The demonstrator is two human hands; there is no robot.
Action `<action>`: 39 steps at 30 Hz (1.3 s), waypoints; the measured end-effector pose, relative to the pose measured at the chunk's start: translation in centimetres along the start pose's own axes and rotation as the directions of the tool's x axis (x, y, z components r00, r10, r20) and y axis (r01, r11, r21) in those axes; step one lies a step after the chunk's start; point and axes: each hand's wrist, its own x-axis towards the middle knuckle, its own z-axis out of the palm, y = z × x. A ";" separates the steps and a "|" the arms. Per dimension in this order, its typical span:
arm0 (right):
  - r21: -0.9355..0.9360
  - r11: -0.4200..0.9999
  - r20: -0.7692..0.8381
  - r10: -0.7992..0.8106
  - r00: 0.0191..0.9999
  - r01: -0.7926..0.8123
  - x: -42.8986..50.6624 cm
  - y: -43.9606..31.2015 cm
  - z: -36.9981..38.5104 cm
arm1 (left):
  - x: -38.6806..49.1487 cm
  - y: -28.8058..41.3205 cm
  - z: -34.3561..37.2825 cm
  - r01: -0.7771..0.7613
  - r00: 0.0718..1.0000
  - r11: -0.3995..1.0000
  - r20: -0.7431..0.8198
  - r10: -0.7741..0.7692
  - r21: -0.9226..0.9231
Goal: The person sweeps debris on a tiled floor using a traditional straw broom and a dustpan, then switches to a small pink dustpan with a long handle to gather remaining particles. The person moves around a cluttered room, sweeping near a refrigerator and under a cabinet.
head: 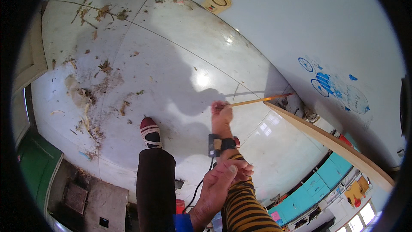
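Observation:
My right hand is closed around one end of a thin yellow-brown stick. The stick runs off to the right, and its reddish far end comes close to the foot of the white wall. Around the right wrist sits a black strap with a small box-like device, and a black cable hangs from it. My left hand lies across the right forearm, its fingers curled onto the yellow-and-black striped sleeve. The part of the stick inside the right fist is hidden and blurred.
Leaf scraps and dirt lie scattered over the pale tiled floor, with more debris farther up. A wooden panel edge juts in at right, before turquoise cabinets. A cream round-faced device stands against the wall.

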 end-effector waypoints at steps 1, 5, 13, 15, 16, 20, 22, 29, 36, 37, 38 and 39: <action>0.068 0.995 -0.021 -0.065 0.998 0.066 1.8 -1.0 -0.1 | 0.1 0.0 0.0 -0.017 1.000 1.000 0.018 0.017 -0.003; 0.070 0.978 0.043 -0.202 0.979 0.198 10.4 -8.2 -1.1 | 0.1 0.0 0.0 -0.033 0.999 0.999 -0.016 0.033 0.017; -0.195 0.974 -0.047 -0.125 0.991 0.114 16.9 -17.0 -0.8 | 0.3 -0.5 -1.1 -0.028 0.999 1.000 -0.027 0.028 -0.013; -0.197 0.958 0.050 -0.200 0.978 0.206 16.4 -16.5 -0.6 | 0.3 -0.7 -1.3 -0.024 0.998 1.000 -0.057 0.023 -0.012; -0.214 0.952 0.122 -0.196 0.973 0.218 16.0 -15.9 -0.7 | 0.4 -0.9 -1.3 -0.017 0.998 1.000 -0.055 0.016 -0.006; -0.323 0.910 0.130 -0.229 0.965 0.259 14.9 -15.1 -1.4 | 0.4 -1.2 -1.2 0.057 0.996 0.998 -0.065 -0.055 0.032; -0.323 0.892 0.098 -0.302 0.948 0.317 15.1 -15.8 -1.5 | 0.7 -1.3 -1.1 0.047 0.998 0.998 -0.035 -0.046 0.033; -0.402 0.795 0.237 -0.389 0.890 0.455 17.2 -19.3 2.8 | 0.2 -1.5 -1.5 0.063 0.991 0.996 -0.121 -0.055 0.061; -0.592 0.642 0.289 -0.396 0.872 0.487 15.0 -19.0 7.6 | 1.0 -3.7 -2.0 0.008 0.996 0.999 -0.084 -0.004 0.041; -0.575 0.638 0.339 -0.384 0.859 0.512 14.7 -18.8 7.6 | 1.1 -4.0 -2.1 -0.001 0.997 0.997 -0.076 0.007 0.078; -0.570 0.646 0.348 -0.369 0.861 0.508 14.4 -18.6 7.3 | 1.1 -4.4 -2.2 -0.004 0.997 0.999 -0.078 0.008 0.041; -0.562 0.652 0.360 -0.361 0.860 0.509 14.2 -18.4 6.9 | 0.9 -4.7 -2.2 -0.004 0.997 1.000 -0.082 0.004 0.003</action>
